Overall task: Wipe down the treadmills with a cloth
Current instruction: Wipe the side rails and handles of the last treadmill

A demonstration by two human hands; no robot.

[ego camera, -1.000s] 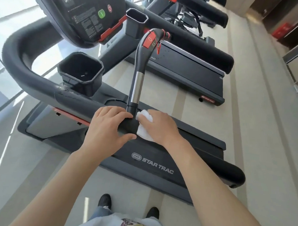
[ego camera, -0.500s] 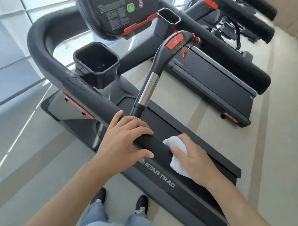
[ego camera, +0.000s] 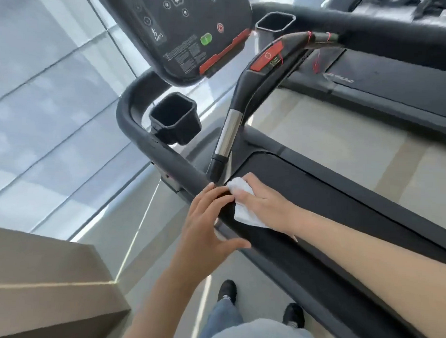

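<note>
Two hands meet mid-frame on the handrail (ego camera: pixel 166 156), which runs upper left to lower right; the right hand (ego camera: pixel 263 208) presses the cloth (ego camera: pixel 243 207) flat at the upright's (ego camera: pixel 228 136) base, nearer the unwiped stretch toward lower right; the left hand (ego camera: pixel 204 226) rests spread beside it, holding nothing.

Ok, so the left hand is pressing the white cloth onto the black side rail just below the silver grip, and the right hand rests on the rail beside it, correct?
Not quite: the hands are swapped. In the head view the right hand presses the white cloth onto the black side rail just below the silver grip, and the left hand rests on the rail beside it.
</note>
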